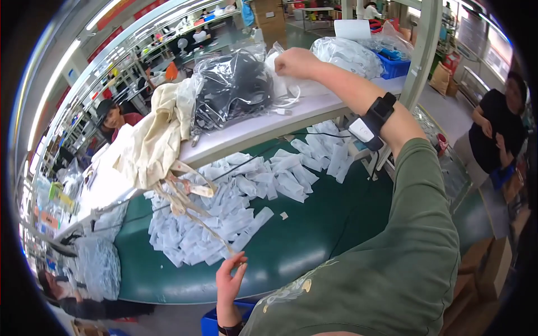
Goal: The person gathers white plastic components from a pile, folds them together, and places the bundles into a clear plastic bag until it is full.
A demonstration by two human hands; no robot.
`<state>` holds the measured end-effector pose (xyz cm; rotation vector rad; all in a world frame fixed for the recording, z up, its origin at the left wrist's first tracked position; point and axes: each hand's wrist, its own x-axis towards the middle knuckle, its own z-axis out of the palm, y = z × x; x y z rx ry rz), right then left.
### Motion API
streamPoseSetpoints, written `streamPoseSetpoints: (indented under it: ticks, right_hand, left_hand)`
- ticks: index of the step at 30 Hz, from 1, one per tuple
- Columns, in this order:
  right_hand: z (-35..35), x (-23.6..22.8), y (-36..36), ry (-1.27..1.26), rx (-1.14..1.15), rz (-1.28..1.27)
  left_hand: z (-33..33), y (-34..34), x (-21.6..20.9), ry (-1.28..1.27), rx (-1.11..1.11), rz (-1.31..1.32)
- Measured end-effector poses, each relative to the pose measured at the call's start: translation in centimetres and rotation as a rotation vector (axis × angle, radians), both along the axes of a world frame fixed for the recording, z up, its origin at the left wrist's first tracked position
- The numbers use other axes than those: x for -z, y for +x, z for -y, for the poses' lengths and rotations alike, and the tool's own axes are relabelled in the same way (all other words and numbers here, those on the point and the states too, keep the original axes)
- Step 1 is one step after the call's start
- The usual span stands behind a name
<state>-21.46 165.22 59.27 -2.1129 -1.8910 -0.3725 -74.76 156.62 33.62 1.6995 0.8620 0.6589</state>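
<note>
My left hand is low over the near edge of the green belt, its fingertips pinching the end of a thin beige strap. The strap runs up to a cream cloth bag that hangs off the white shelf. My right hand reaches up to that shelf, with a black watch on its forearm. It is closed on the edge of a clear plastic bag with a black item inside.
A heap of small white packets covers the belt under the shelf. Behind my right hand lie another filled clear bag and a blue bin. One person works at the far left, another stands at the right. Cardboard boxes sit at lower right.
</note>
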Motion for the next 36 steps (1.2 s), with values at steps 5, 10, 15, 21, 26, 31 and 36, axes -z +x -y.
streamPoseSetpoints:
  ticks: [5,10,15,21,26,31,36]
  right_hand:
    - [1.4,-1.6,0.1,0.084,0.024,-0.126]
    - [2.0,-2.3,0.2,0.096,-0.023,-0.202]
    - [3.8,-4.3,-1.5,0.160,-0.026,-0.223]
    - [7.7,-4.1,2.2,0.261,-0.056,-0.290]
    - [9.2,-2.4,7.0,0.289,-0.056,-0.395]
    - [8.8,-2.1,5.6,0.206,-0.064,-0.412]
    - [11.7,-2.0,2.6,0.431,-0.040,-0.263]
  left_hand:
    - [-7.6,2.6,-10.8,0.366,0.311,-0.014]
    - [-12.8,11.4,-21.5,1.014,0.347,0.133]
    - [-14.8,21.4,-25.1,1.346,0.274,0.005]
    - [-17.5,25.6,-24.0,1.452,0.287,-0.212]
    - [-18.0,25.5,-23.8,1.423,0.320,-0.228]
    - [-18.5,24.0,-22.9,1.401,0.307,-0.215]
    - [-16.0,22.6,-22.2,1.362,0.330,-0.146]
